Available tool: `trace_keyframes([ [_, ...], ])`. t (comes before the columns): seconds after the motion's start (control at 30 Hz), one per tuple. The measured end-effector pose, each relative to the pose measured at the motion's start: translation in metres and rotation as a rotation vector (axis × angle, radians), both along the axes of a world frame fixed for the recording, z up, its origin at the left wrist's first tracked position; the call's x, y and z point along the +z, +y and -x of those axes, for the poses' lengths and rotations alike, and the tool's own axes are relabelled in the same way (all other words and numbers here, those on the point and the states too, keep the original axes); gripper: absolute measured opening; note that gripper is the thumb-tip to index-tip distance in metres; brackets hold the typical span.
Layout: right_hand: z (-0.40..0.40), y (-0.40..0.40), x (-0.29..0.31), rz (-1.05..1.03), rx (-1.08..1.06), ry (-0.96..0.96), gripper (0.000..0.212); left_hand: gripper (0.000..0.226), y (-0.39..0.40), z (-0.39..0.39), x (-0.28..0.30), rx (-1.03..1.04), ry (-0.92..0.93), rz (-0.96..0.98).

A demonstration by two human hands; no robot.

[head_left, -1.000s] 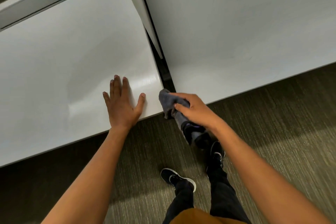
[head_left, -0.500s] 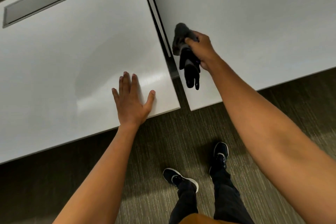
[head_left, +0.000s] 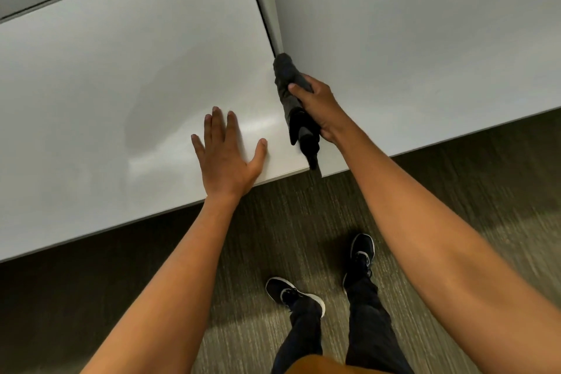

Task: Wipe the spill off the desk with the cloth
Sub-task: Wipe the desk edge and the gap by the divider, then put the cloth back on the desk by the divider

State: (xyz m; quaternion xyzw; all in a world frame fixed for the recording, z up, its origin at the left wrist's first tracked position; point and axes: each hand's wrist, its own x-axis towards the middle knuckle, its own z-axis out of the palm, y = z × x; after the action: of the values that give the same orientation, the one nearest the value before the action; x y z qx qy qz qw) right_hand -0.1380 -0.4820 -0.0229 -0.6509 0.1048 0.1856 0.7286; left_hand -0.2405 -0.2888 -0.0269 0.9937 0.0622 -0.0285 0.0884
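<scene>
My right hand (head_left: 315, 108) grips the bunched dark grey cloth (head_left: 288, 76) over the seam between white benches (head_left: 121, 70); my left hand (head_left: 226, 155) lies flat, fingers spread. No spill is discernible.

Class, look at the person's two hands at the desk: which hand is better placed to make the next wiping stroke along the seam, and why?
Right. The right hand grips the dark cloth, which lies on the seam between the desks. The left hand lies flat on the left desk, holding nothing.
</scene>
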Motion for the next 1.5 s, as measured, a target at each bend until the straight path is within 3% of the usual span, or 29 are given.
trace_keyframes([
  [0.5, 0.143, -0.02, 0.018, 0.072, -0.076, 0.033, 0.029, 0.085, 0.003, -0.001, 0.0, -0.047, 0.027, 0.049],
  [0.73, 0.179, 0.017, 0.018, 0.053, -0.395, 0.091, 0.018, 0.079, 0.015, 0.008, 0.01, -0.088, 0.007, 0.326],
  [1.13, 0.176, 0.113, 0.04, 0.03, -0.952, 0.272, 0.056, 0.07, 0.122, 0.072, 0.015, -0.024, 0.034, 0.218],
  [1.5, 0.202, 0.189, 0.069, -0.037, -0.709, 0.487, 0.053, 0.068, 0.193, 0.089, 0.039, 0.111, -0.025, 0.273],
])
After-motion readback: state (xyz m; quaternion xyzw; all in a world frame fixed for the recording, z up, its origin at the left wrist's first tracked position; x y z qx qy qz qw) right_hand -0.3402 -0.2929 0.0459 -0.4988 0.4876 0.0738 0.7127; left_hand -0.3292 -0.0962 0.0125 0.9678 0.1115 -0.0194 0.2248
